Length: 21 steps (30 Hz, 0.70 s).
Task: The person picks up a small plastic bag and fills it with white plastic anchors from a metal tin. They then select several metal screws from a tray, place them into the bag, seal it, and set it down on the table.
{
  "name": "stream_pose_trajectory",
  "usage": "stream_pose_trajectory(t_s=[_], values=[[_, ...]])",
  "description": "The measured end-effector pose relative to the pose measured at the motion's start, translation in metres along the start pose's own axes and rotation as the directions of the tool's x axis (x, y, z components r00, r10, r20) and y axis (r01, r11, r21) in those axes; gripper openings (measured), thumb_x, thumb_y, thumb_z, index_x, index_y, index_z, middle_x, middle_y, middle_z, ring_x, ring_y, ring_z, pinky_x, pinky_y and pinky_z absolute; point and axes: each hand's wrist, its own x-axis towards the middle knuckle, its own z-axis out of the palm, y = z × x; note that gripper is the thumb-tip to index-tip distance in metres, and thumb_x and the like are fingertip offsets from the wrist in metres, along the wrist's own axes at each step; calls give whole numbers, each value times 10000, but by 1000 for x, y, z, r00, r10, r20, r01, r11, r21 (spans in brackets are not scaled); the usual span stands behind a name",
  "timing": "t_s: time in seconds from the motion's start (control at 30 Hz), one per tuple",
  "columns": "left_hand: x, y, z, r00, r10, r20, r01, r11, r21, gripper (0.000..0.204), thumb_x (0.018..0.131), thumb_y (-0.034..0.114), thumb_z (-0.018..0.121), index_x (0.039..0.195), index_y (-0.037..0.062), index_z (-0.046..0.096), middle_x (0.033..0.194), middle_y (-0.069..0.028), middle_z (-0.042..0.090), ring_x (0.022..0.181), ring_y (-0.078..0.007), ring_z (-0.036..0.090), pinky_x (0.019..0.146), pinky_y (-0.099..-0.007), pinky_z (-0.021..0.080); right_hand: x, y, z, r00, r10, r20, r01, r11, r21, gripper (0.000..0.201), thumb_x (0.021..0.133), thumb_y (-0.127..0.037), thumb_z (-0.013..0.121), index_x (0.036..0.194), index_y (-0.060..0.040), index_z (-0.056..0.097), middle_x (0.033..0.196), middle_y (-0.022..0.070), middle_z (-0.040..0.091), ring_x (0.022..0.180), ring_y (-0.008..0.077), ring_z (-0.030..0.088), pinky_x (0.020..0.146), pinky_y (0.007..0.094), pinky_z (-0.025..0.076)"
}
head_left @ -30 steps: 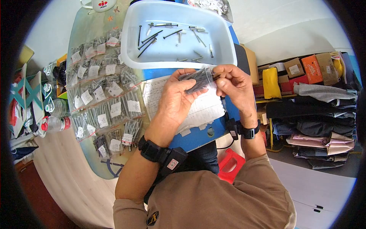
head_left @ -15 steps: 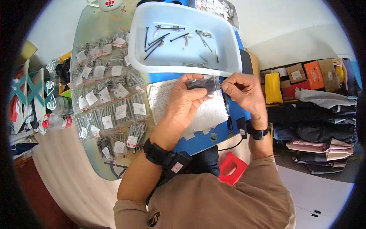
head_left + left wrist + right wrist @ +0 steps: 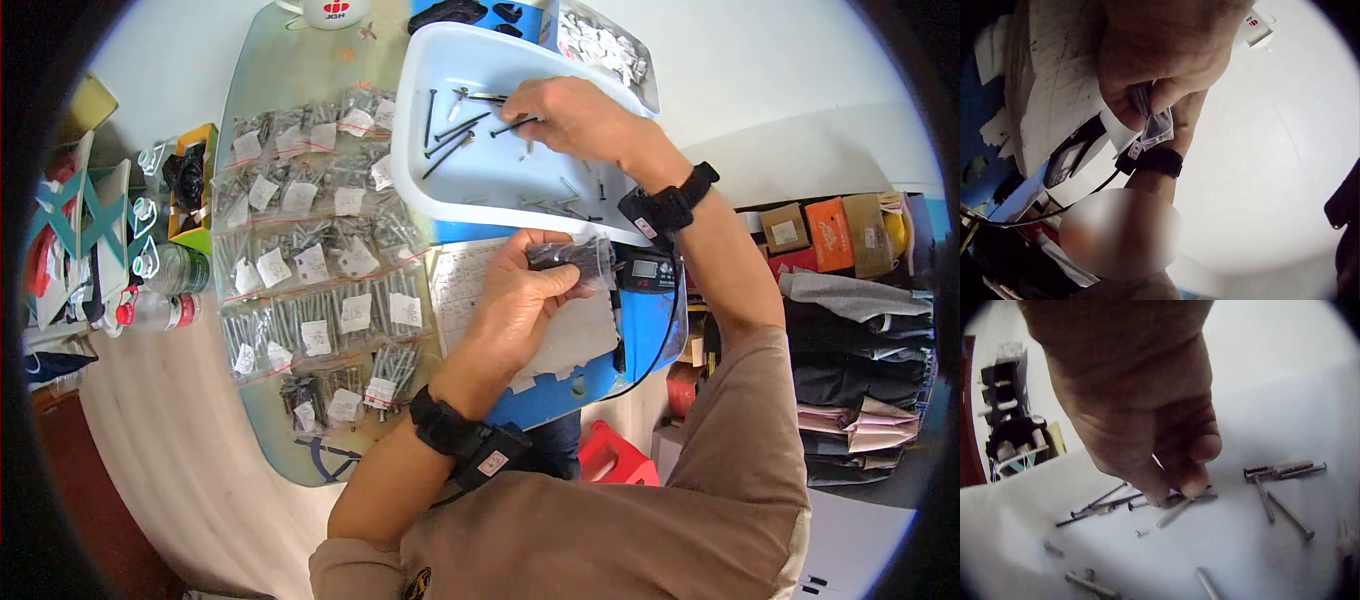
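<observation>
pinching 1 bag (image 3: 590, 262), lh (image 3: 522, 298); 1 screw (image 3: 510, 128), rh (image 3: 580, 118)

Downward head view, close wrist views

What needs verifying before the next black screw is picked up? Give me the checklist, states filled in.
1. Left hand holding the small clear plastic bag: ok.
2. Bag's mouth open: cannot tell.
3. Right hand over the pale rectangular plastic tub: ok.
4. Long black metal screw at the right fingertips: ok.
5. That screw firmly pinched: cannot tell.
6. Tub holding only black screws: not ok; silvery metal screws lie there too, so choose by colour.
</observation>
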Motion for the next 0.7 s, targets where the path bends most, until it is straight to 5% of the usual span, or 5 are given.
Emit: stream_pose_trajectory(t_s=[0.3,0.4,0.47,0.6,0.7], values=[[3,-3,-3,998,-24,57,24,1000,2,339,846,-56,621,1164,-11,516,1080,-142,606,951,-245,632,800,-383,571,-11,-24,-15,999,-15,46,23,984,-175,101,879,-125,601,925,-44,561,818,148,646,803,349,648,695,441,497],[7,-6,-6,995,19,100,-16,999,-34,324,846,-51,615,1153,-11,519,1096,-153,608,957,-258,636,816,-410,570,-41,-47,-32,989,144,-28,-145,986,-81,132,927,-154,564,991,-49,516,721,156,626,732,358,649,643,439,489],[6,-6,-4,998,41,38,-36,993,-114,299,852,-41,599,1139,-11,521,1103,-169,611,958,-284,640,840,-443,561,-69,-67,-39,920,388,-43,-370,901,225,141,962,-176,532,1001,-46,493,663,155,606,680,358,642,603,432,482],[6,-4,-5,999,34,17,-32,996,-89,282,848,-44,569,1125,-16,523,1109,-192,615,1000,-326,632,870,-474,543,-129,-99,-39,880,466,-90,-429,862,272,102,953,-126,559,997,-35,545,743,174,619,684,349,628,610,386,485],[8,-5,-7,998,37,46,-33,996,-83,256,855,-22,559,1110,-9,537,1109,-194,621,994,-322,636,874,-478,539,-164,-111,-35,818,569,-83,-498,773,392,135,957,-136,589,997,-8,609,774,91,609,714,190,581,650,308,469]])
